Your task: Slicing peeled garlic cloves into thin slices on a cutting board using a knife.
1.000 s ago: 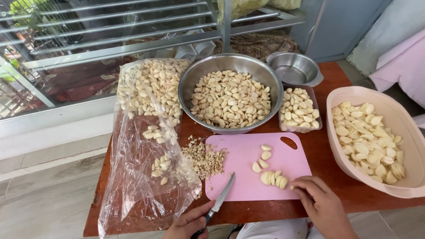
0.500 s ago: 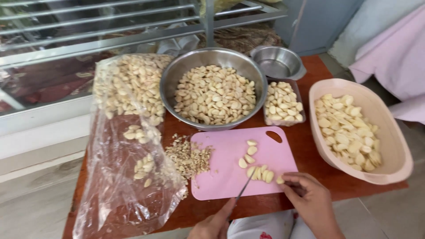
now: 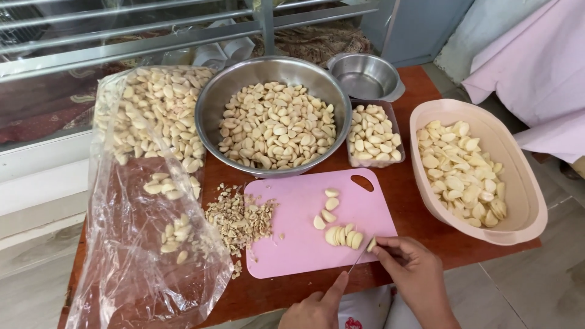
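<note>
The left hand [image 3: 317, 307] has brought the slim steel knife [image 3: 361, 258], grip clamped on its handle, from the pink plastic cutting board [image 3: 292, 225] (bare part) onto a peeled garlic clove [image 3: 371, 244] pinched by the right hand [image 3: 414, 274]; trimming has begun.

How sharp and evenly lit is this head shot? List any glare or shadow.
Head view: soft, even daylight, sharp throughout; mild glare on the steel bowl rim and the plastic bag; faint shadows under the right hand and left hand; the knife looks thin but not blurred.
</note>
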